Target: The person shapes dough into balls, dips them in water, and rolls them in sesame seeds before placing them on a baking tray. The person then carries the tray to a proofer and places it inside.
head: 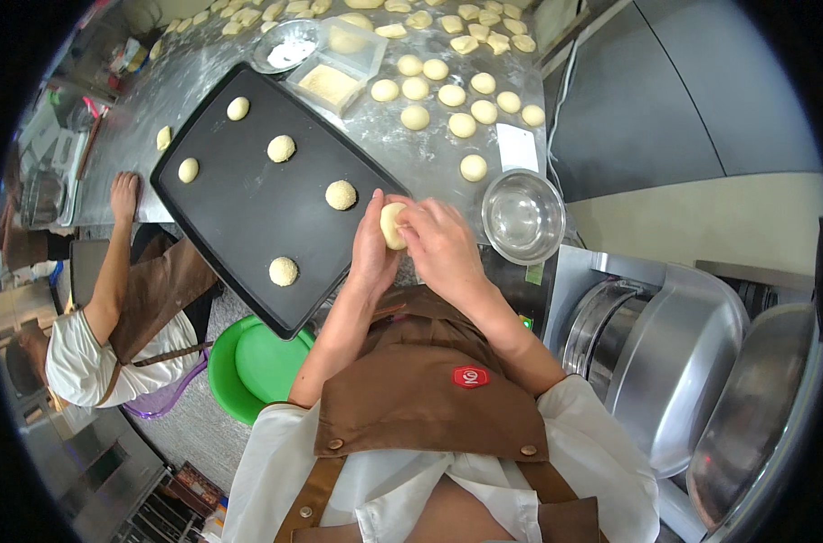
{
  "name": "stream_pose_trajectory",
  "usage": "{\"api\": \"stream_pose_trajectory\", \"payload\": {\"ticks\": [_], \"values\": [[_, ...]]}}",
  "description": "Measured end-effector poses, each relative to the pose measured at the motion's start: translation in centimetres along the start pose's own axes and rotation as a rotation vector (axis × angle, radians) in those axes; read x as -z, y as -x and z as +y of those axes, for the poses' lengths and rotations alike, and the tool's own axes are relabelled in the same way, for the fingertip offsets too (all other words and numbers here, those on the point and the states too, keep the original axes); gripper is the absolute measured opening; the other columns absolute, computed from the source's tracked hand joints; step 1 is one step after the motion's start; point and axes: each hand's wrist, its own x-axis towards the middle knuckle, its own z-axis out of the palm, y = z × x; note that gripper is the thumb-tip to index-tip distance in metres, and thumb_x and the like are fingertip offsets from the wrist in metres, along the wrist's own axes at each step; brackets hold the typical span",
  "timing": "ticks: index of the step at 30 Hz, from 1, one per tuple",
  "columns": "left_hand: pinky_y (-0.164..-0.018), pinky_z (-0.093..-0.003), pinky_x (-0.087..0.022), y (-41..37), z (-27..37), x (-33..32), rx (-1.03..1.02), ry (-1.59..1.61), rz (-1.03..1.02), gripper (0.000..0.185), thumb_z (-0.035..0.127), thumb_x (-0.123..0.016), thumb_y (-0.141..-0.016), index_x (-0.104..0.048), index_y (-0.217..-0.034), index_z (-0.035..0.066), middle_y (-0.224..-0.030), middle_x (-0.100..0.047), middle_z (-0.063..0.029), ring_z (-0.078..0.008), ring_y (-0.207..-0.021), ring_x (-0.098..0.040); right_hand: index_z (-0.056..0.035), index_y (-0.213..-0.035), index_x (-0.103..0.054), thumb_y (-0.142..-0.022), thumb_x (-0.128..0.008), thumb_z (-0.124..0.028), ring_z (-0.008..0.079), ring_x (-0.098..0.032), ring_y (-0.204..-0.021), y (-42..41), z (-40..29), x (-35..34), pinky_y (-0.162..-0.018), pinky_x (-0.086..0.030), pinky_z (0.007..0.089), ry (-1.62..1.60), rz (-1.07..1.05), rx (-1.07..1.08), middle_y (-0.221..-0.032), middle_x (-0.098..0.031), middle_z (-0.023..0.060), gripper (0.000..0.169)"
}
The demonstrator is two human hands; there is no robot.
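My left hand [374, 248] is closed around a pale dough ball [392, 226], held near the right corner of a black baking tray [248, 203]. The fingertips of my right hand [442, 241] pinch the same ball from the right. On the tray lie several dough balls; some, such as the crumb-coated dough ball [341, 195] nearest my hands, have a rough surface, while the smooth dough ball [237, 108] at the far end is plain. Smooth dough balls [415, 117] are spread on the steel table beyond. A metal bowl [523, 217] stands right of my hands.
Behind the tray are a plastic container of crumbs [330, 83] and a bowl of white powder [288, 51]. Rough dough pieces [479, 32] lie at the back. A co-worker's hand [124, 193] rests at the table's left edge. A green tub [265, 366] stands below.
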Motion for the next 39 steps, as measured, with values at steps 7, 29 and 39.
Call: {"api": "stream_pose_trajectory", "payload": {"ticks": [7,29,39], "values": [[-0.067,-0.0312,-0.055,-0.7,-1.4,-2.3,0.151,-0.194,0.008,0.053,0.045,-0.027,-0.107,-0.059,-0.113,0.003,-0.103,-0.065,-0.0107,-0.0185,-0.089,-0.064,-0.0021,-0.097,-0.061,-0.085,-0.064,0.001,0.0341,-0.062,-0.081,1.4,1.4,3.1,-0.07,-0.05,0.0436,0.013,0.105,-0.111,-0.087,-0.06,0.0136,0.012],[-0.081,-0.0328,-0.049,-0.4,-2.7,3.1,0.204,-0.621,0.087,0.045,0.035,-0.031,-0.107,-0.059,-0.112,0.0,-0.103,-0.066,-0.0099,-0.0172,-0.089,-0.06,-0.0035,-0.092,-0.061,-0.087,-0.063,-0.005,0.0408,-0.063,-0.088,9.9,23.2,3.3,-0.078,-0.05,0.0495,0.341,0.089,-0.582,-0.093,-0.064,0.0199,0.005],[-0.08,-0.031,-0.049,0.0,-2.6,3.1,0.171,-0.589,0.098,0.042,0.032,-0.032,-0.107,-0.06,-0.111,0.001,-0.102,-0.066,-0.0088,-0.0154,-0.087,-0.06,-0.0034,-0.092,-0.061,-0.087,-0.062,-0.006,0.0413,-0.063,-0.086,8.8,24.1,5.9,-0.077,-0.05,0.0504,0.444,-0.01,-0.658,-0.092,-0.064,0.0205,0.005]]}}
